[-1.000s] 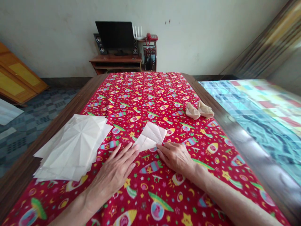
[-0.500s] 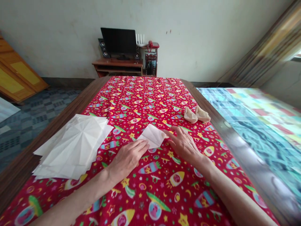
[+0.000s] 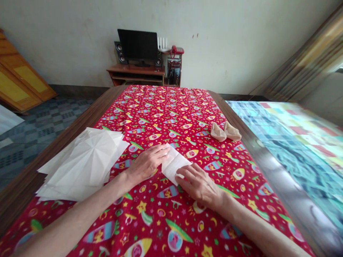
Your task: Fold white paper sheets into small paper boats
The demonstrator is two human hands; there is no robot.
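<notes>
A small folded sheet of white paper (image 3: 175, 162) lies on the red patterned cloth in front of me. My left hand (image 3: 150, 160) has its fingers pressed together on the paper's upper left corner; its thumb is hidden. On the lower right edge, my right hand (image 3: 198, 184) is closed with curled fingers, gripping the same paper. Creases cross the paper's surface. To the left of my hands lies a stack of creased white paper sheets (image 3: 83, 164), the top one marked by folds radiating from a centre. Two folded cream paper shapes (image 3: 218, 132) stand at the right.
The red cloth (image 3: 166, 232) covers the middle of a dark wooden table (image 3: 93, 110). Beyond its far end stand a desk with a monitor (image 3: 138, 46), speakers and a red telephone (image 3: 177, 50). A bed (image 3: 284, 142) is along the right side.
The folded paper has been turned on the cloth. My left hand has moved up to its upper left corner, and my right hand has come down to its lower right edge.
</notes>
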